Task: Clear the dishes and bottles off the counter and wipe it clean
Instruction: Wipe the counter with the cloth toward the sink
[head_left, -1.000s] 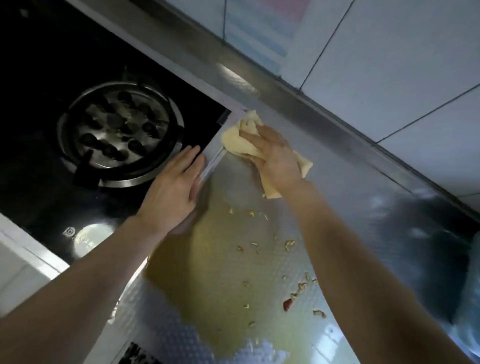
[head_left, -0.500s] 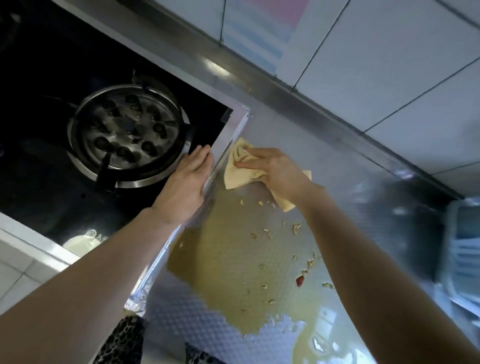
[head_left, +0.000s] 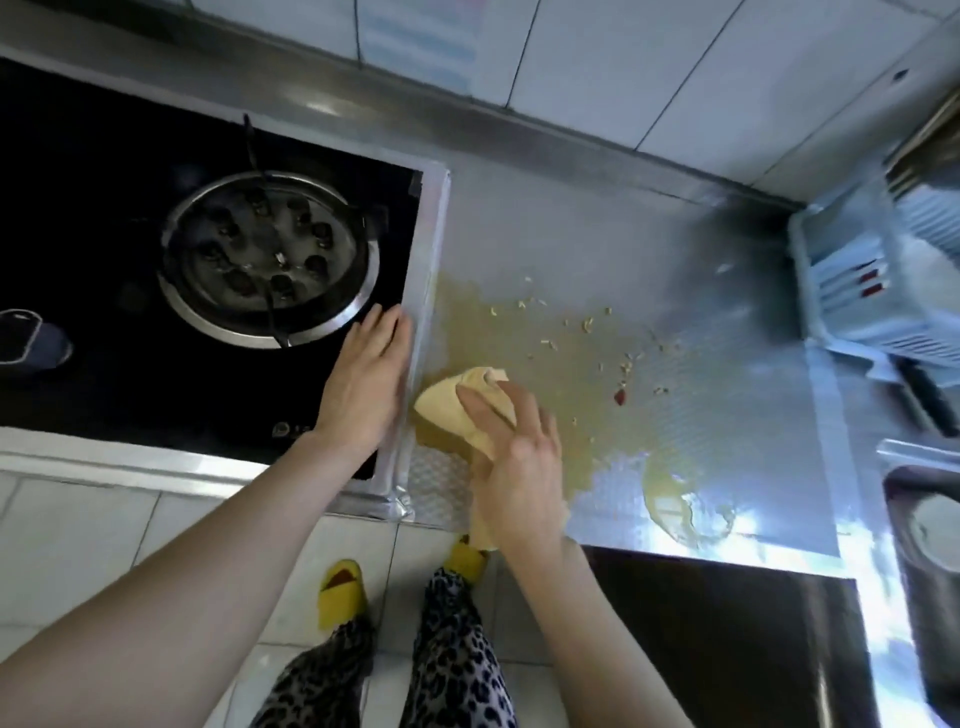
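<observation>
My right hand (head_left: 514, 457) presses a yellow cloth (head_left: 457, 402) onto the steel counter (head_left: 701, 270), close to its front edge and just right of the stove. A yellowish spill (head_left: 550, 374) with scattered food crumbs (head_left: 587, 325) and a red scrap (head_left: 620, 396) covers the counter's middle. A separate puddle (head_left: 685, 512) lies near the front edge. My left hand (head_left: 366, 382) lies flat, fingers together, on the black stove's right edge, holding nothing.
The black glass stove (head_left: 130, 364) with a round burner (head_left: 265, 260) fills the left. A pale blue dish rack (head_left: 872, 270) stands at the right, with a sink (head_left: 930, 525) below it. White tiled wall runs behind. My legs and yellow slippers (head_left: 340, 592) show on the floor.
My right hand has dragged the cloth from the back corner by the stove toward the counter's front edge. My left hand slid along the stove edge the same way. The view pulled back.
</observation>
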